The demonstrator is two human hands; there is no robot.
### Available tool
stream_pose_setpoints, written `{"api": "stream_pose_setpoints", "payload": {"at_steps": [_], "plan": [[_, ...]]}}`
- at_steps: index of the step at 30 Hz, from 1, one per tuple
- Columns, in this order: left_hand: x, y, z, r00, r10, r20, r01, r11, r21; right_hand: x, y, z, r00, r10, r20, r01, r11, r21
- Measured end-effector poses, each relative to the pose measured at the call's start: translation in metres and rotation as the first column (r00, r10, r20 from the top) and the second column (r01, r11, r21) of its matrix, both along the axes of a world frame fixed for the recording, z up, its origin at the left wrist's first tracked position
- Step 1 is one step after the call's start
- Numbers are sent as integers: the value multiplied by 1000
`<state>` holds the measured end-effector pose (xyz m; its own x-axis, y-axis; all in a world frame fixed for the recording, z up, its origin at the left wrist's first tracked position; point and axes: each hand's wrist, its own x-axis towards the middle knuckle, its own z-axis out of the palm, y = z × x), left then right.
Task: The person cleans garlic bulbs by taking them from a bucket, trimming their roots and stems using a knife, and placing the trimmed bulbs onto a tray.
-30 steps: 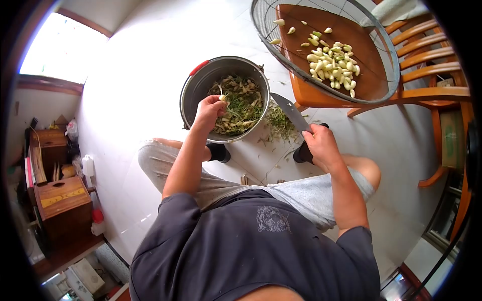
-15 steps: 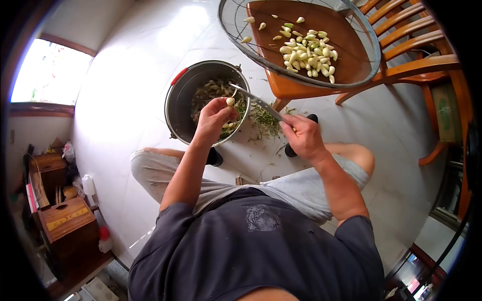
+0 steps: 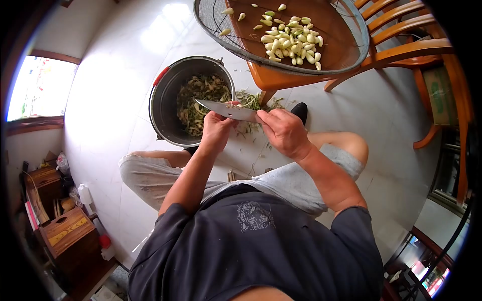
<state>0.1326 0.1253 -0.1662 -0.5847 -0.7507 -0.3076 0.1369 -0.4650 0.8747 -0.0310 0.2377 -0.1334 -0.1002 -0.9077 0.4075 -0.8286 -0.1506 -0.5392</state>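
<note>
My right hand (image 3: pixel 287 131) is closed around the handle of a kitchen knife (image 3: pixel 244 114), whose broad blade points left, its tip over the bucket. My left hand (image 3: pixel 217 131) is closed at the blade, its fingertips partly behind the steel. The small pale bulb it pinches is mostly hidden by the knife; whitish bits show along the blade's upper edge. Under the blade tip and beyond my left hand stands a metal bucket (image 3: pixel 156 108) with a red grip on its rim. Inside lie brownish and green peelings (image 3: pixel 193 103).
A round mesh sieve (image 3: pixel 213 35) holding several peeled pale bulbs (image 3: pixel 296 42) rests on a wooden chair (image 3: pixel 261 78). Green trimmings (image 3: pixel 248 100) litter the tiled floor beside the bucket. Wooden boxes (image 3: pixel 70 228) stand at left; another chair (image 3: pixel 454 125) is at right.
The knife has turned from slanting over the bucket to lying nearly level across my left fingertips. My right hand has come closer to the left. The view has shifted slightly, moving bucket and sieve leftward.
</note>
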Motion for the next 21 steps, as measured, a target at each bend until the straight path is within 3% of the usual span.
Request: {"api": "stream_pose_setpoints", "payload": {"at_steps": [5,11,17,21], "plan": [[2,2,-15,989,76,-124,-77,997,-7,2,0,-1,1000,-1,-29,1,1000,-15],[1,8,-15,940,91,-329,-11,971,238,4,-1,2,999,1,-38,-3,999,-45],[2,9,-29,935,48,-352,60,955,291,6,1,6,999,12,-43,-12,1000,-8],[-2,13,-33,903,112,-415,30,947,320,8,1,5,996,3,-87,-4,1000,-15]]}}
